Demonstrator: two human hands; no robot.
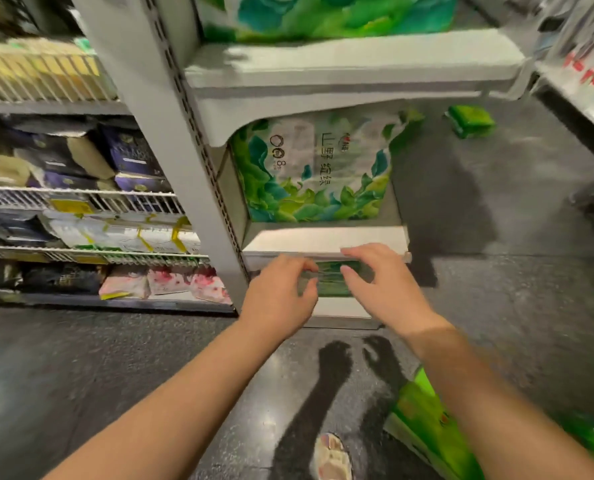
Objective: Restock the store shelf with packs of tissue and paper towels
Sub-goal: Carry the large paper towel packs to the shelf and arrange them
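At twelve o'clock, bottom shelf (pixel 326 241): left hand (pixel 277 296) and right hand (pixel 385 289) loosely pinch green pack (pixel 330 280); tight clearance risks snagging.

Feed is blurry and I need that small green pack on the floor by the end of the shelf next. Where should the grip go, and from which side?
Small green pack lies flat on the floor, tilted, with bare floor all round it. Come from above and take a grip across its narrower width, thumb on one long edge, fingers on the other. It looks soft-wrapped, so hold it lightly; blur hides finer detail.
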